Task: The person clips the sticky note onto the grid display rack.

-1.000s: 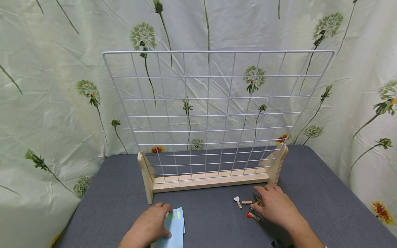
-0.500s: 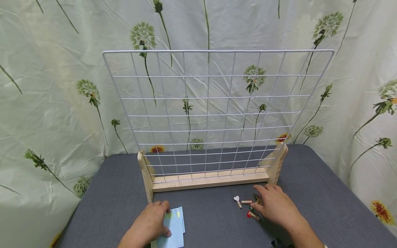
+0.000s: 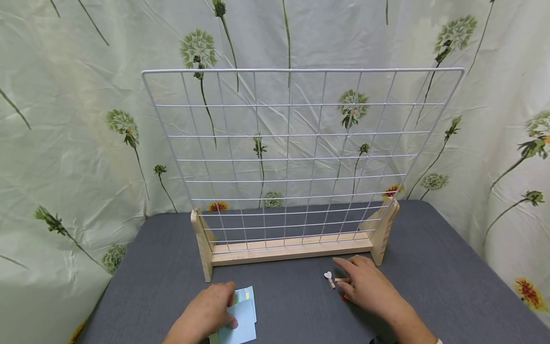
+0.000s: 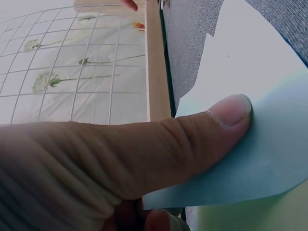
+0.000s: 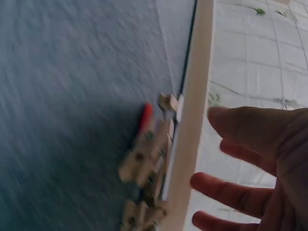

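In the head view my left hand point(image 3: 204, 310) holds a small stack of light blue paper sheets point(image 3: 245, 329) at the front left. Its thumb point(image 4: 211, 130) lies across the top sheet in the left wrist view, while the fingers are mostly hidden. A pale green sheet point(image 4: 260, 211) shows under the blue. My right hand point(image 3: 371, 289) hovers over a group of small wooden clothespins point(image 5: 149, 154), fingers spread and holding nothing. One clothespin bears a white heart point(image 3: 328, 275). A red ornament point(image 3: 344, 297) peeks out by the thumb; the hand covers the other clothespins in the head view.
A white wire grid point(image 3: 288, 160) stands upright behind both hands. Its wooden base point(image 3: 292, 252) has an upright end piece on each side. All this sits on a dark grey cloth-covered table point(image 3: 292, 296), before a floral curtain point(image 3: 77, 157). A dark object point(image 3: 378, 340) shows below the right forearm.
My right hand has shifted left over the clothespins, covering more of them. The top blue sheet has turned and slid, so more of the sheet behind it shows. The left hand stays nearly in place.
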The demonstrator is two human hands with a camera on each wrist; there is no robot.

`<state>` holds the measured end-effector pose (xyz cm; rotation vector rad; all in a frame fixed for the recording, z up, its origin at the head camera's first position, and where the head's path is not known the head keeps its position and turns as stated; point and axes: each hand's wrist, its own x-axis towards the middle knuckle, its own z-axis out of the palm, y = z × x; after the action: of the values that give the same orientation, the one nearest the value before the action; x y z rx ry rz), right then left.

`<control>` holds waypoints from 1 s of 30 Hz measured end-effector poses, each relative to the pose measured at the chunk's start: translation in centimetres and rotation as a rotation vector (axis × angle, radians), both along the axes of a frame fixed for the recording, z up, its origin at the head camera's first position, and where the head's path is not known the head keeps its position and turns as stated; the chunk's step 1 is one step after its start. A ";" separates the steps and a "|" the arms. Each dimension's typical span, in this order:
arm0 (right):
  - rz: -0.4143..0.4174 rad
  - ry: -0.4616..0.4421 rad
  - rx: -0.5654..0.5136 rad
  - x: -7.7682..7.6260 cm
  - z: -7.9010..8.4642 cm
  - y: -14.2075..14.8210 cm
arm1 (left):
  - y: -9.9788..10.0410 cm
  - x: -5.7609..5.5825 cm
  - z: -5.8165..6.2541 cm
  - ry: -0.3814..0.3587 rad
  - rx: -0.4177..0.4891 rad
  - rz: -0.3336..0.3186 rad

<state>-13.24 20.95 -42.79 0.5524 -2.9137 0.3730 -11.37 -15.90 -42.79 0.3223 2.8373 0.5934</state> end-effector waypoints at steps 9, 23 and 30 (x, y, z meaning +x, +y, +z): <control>0.103 0.080 0.014 0.2 -1.2 -0.9 | 0.3 0.1 0.5 -0.135 -0.021 0.026; 0.103 0.038 0.020 0.1 -1.4 -1.2 | -1.3 1.1 2.8 -0.216 0.310 -0.154; 0.124 0.050 0.019 0.0 -1.5 -1.3 | -1.3 1.1 3.6 -0.206 0.408 -0.170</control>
<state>-13.22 19.70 -44.29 0.7364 -2.8457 0.3422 -10.30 -17.22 -39.21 0.5306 2.4475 1.0977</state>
